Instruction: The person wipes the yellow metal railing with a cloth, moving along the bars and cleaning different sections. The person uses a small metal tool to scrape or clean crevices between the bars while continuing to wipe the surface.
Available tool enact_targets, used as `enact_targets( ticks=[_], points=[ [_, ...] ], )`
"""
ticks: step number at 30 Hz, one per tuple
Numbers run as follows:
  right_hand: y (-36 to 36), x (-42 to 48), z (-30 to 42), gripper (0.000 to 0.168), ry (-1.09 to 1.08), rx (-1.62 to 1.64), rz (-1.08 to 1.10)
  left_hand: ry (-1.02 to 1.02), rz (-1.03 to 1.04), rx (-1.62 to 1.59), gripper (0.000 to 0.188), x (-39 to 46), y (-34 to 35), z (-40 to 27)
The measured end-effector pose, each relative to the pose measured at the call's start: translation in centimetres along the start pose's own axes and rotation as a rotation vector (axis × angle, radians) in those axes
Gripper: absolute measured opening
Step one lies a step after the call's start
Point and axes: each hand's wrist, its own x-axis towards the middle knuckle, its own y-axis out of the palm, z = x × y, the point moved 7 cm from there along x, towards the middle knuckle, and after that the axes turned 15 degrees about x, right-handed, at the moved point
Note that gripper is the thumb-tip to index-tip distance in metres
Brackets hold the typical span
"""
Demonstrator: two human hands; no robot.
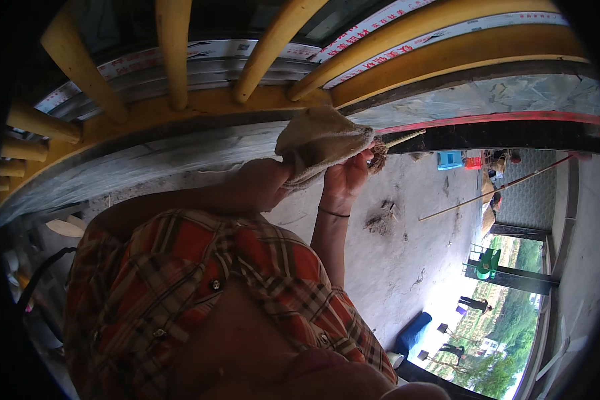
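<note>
A beige terry cloth (pixel 325 140) is bunched up in front of me, below the yellow window bars. My left hand (pixel 272 182) grips its lower left part, with the fingers largely hidden in the folds. At the opposite edge, my right hand (pixel 349 175) pinches the cloth between thumb and fingers; a thin dark band circles that wrist. Just beyond the right fingers is a brown fibrous bundle (pixel 378 156) with a pale stick (pixel 405 139) pointing away from it. Whether that hand touches the bundle, I cannot tell.
Yellow bars (pixel 177 55) cross a window whose metal frame (pixel 220 72) bears printed film. Debris (pixel 382 219) lies on the concrete floor (pixel 330 240). To the right are a blue stool (pixel 449 160), a long pole (pixel 495 192), a blue roll (pixel 414 332) and people (pixel 474 303) outside.
</note>
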Motion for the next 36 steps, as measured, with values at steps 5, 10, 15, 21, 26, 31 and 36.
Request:
enact_targets(
  ticks=[5, 10, 15, 21, 26, 31, 36],
  points=[
    [1.2, 0.8, 1.5, 0.013, -0.059, -0.144, 0.078, -0.087, 0.027, -0.098, 0.033, 0.8, -1.3, -0.5],
    [6.9, 0.0, 0.5, 0.021, -0.466, -0.814, 0.417, -0.093, -0.115, -0.136, 0.041, 1.6, -2.0, -0.7],
    [8.9, 3.1, -2.9, 0.021, -0.484, -1.403, 0.44, -0.195, -0.051, -0.328, 0.038, 3.7, -1.7, -0.6],
    [6.3, 8.3, -6.2, 0.02, -0.454, -2.127, 0.64, -0.284, -0.173, -0.471, 0.042, 5.8, 0.5, 1.5],
    [6.7, 9.0, -7.1, 0.008, -0.602, -2.505, 0.577, -0.415, -0.031, -0.433, 0.038, 5.1, 0.2, 0.6],
    [6.9, 8.6, -7.6, 0.009, -0.381, -2.344, 0.482, -0.312, -0.095, -0.505, 0.038, 3.4, 0.6, -0.1],
    [5.2, 9.1, -5.7, 0.013, -0.274, -2.299, 0.45, -0.189, -0.099, -0.379, 0.042, 2.7, 2.1, -0.6]
  ],
)
